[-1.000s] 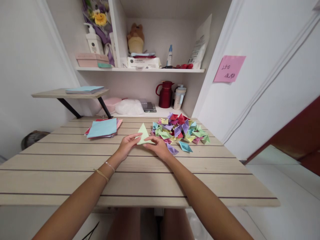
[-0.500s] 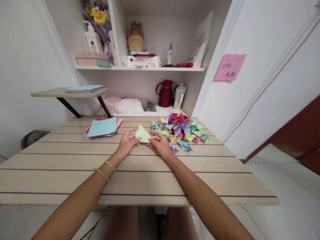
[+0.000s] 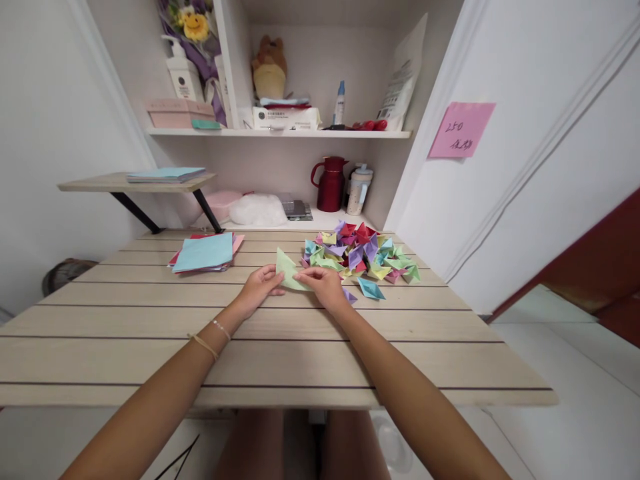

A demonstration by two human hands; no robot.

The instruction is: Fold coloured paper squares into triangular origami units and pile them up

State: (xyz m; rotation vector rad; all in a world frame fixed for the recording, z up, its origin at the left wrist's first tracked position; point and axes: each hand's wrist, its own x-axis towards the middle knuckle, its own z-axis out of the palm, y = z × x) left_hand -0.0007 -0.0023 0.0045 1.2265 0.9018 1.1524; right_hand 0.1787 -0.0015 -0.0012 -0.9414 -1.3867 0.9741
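Observation:
A pale green sheet of folded paper (image 3: 286,268) is held just above the table between my two hands. My left hand (image 3: 261,289) pinches its left edge between thumb and fingers. On the other side, my right hand (image 3: 323,283) grips the paper with thumb and forefinger, covering part of it. Right behind my right hand lies a heap of small folded paper boats (image 3: 367,253) in red, purple, green, yellow and blue. One blue paper boat (image 3: 371,289) sits apart at the front of the heap, and a purple one is partly hidden by my right hand.
A stack of coloured paper sheets (image 3: 205,253) lies at the table's left, with more paper (image 3: 166,175) on a small raised shelf (image 3: 95,182). Behind the slatted table (image 3: 280,353) stand a red jug (image 3: 331,185) and a tumbler (image 3: 358,192). A white plastic bag (image 3: 259,211) lies nearby.
The green paper has turned from a flat triangle to a partly opened, tilted shape. My right hand has shifted its pinch onto the paper's middle; my left fingers have closed in lower.

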